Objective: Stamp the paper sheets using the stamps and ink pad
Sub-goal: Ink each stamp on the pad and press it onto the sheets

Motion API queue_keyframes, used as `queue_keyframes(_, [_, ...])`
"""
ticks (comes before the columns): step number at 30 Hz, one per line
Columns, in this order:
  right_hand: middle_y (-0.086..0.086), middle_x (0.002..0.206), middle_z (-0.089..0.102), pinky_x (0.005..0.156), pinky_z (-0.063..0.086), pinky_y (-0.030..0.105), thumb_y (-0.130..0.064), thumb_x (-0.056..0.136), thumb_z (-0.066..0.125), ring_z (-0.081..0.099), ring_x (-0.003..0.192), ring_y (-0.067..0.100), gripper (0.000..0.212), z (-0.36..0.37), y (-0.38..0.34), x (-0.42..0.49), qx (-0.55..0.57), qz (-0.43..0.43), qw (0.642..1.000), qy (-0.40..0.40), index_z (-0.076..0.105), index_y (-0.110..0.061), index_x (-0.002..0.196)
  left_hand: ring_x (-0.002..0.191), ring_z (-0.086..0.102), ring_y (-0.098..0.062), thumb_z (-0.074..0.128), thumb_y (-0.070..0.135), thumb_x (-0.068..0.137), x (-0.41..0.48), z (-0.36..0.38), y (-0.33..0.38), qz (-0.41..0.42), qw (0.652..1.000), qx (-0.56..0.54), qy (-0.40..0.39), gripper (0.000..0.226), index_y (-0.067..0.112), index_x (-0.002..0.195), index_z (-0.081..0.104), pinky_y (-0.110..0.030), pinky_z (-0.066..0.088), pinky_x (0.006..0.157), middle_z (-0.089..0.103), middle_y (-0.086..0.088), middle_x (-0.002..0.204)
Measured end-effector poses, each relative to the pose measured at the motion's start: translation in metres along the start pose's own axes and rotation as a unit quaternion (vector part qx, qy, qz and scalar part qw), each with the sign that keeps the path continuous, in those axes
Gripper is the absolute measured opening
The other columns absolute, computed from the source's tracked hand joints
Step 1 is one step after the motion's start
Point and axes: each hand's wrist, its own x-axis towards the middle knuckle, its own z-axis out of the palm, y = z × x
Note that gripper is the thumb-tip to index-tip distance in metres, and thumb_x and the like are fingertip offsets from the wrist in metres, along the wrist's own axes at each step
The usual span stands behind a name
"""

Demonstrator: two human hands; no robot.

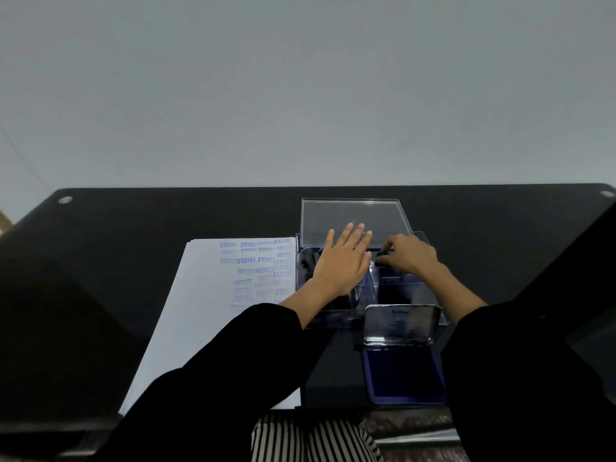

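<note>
A stack of white paper sheets (200,311) lies on the black table, its far right part covered with blue stamped words. To its right stands a clear plastic stamp box (410,288) with its lid (353,218) raised. My left hand (343,261) lies flat with straight fingers over the box's left half, where dark stamps (306,265) show. My right hand (408,255) reaches into the box's right half and pinches a black stamp (383,258). The open ink pad (403,375) sits nearer me, blue pad up, metal lid (401,325) standing.
The black glass table (133,248) reaches to a pale wall. Its near edge runs just beyond my striped lap (310,438). My black sleeves cover the lower part of the paper and the table's right side.
</note>
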Motion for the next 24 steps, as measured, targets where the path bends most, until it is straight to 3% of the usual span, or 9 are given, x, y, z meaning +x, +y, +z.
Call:
queue_keyframes(6, [0.009,0.112,0.064,0.082,0.046,0.034,-0.041,0.085,0.062,0.06,0.104,0.025,0.037,-0.003,-0.003,-0.006,-0.002,0.002,1.0,0.028,0.065,-0.014,0.11,0.146,-0.004,-0.018,0.018,0.032,0.103,0.0,-0.003,0.001,-0.001,1.0,-0.019,-0.009,0.051,0.015,0.15,0.009,-0.044,-0.003,0.117,0.002,-0.003,0.159])
queue_keyframes(14, [0.007,0.104,0.068,0.08,0.049,0.034,-0.029,0.088,0.058,0.063,0.096,0.026,0.02,-0.02,-0.019,-0.01,0.033,-0.019,0.995,0.097,0.068,-0.017,0.101,0.146,0.004,-0.016,0.024,0.031,0.103,-0.005,-0.019,-0.02,-0.023,0.996,-0.083,0.011,0.05,0.014,0.149,0.017,-0.039,0.003,0.118,0.012,-0.001,0.158])
queue_keyframes(24, [0.007,0.102,0.069,0.074,0.047,0.031,-0.032,0.09,0.058,0.064,0.096,0.025,0.023,-0.012,-0.07,-0.011,-0.015,-0.089,0.993,0.077,0.07,-0.015,0.101,0.146,0.006,-0.016,0.023,0.032,0.103,-0.035,-0.036,-0.067,-0.085,0.995,-0.049,0.008,0.05,0.014,0.149,0.018,-0.038,0.003,0.117,0.016,-0.001,0.157])
